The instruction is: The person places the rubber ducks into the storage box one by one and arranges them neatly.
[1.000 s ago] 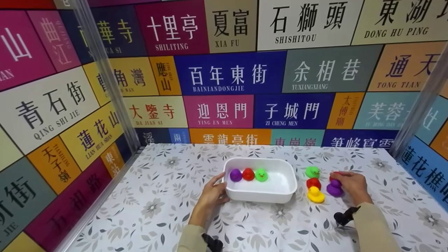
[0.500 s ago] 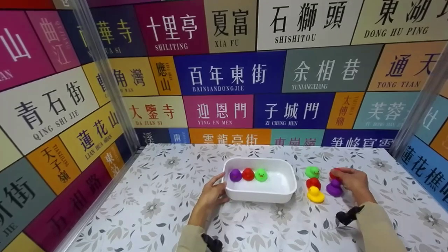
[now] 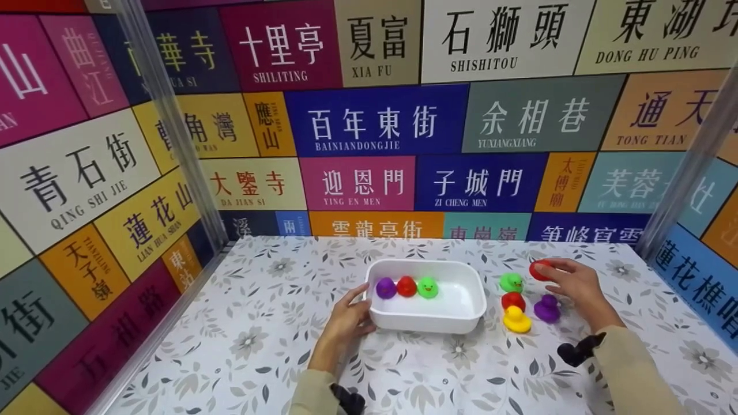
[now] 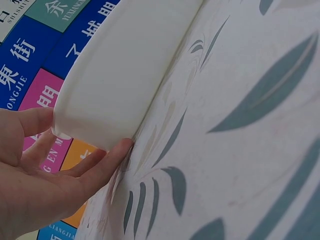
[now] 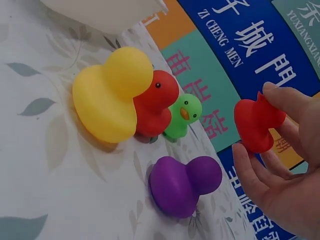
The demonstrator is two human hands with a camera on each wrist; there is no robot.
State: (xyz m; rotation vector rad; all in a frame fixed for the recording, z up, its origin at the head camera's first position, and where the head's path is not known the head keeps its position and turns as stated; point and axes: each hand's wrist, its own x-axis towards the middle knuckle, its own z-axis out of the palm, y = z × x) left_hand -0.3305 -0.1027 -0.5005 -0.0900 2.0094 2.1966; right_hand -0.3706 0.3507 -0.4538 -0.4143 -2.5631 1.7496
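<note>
In the head view, my right hand (image 3: 579, 288) pinches a red rubber duck (image 3: 540, 270) between thumb and fingers. The right wrist view shows this red duck (image 5: 254, 124) lifted off the table, partly covered by the fingers. Beneath the hand sits a purple duck (image 3: 546, 309). To its left, a green duck (image 3: 511, 282), another red duck (image 3: 512, 301) and a yellow duck (image 3: 517, 320) stand close together in a row. My left hand (image 3: 344, 323) grips the left end of a white plastic tub (image 3: 426, 327), its fingertips on the rim and wall in the left wrist view.
Inside the tub, a purple duck (image 3: 386, 287), a red duck (image 3: 406, 286) and a green duck (image 3: 428, 287) line up at the left. A leaf-patterned cloth (image 3: 242, 357) covers the table. Behind it rises a wall of coloured sign panels (image 3: 377, 121).
My right hand has raised the red duck from behind the purple duck, moving it up and slightly left. My left hand has kept its hold on the tub.
</note>
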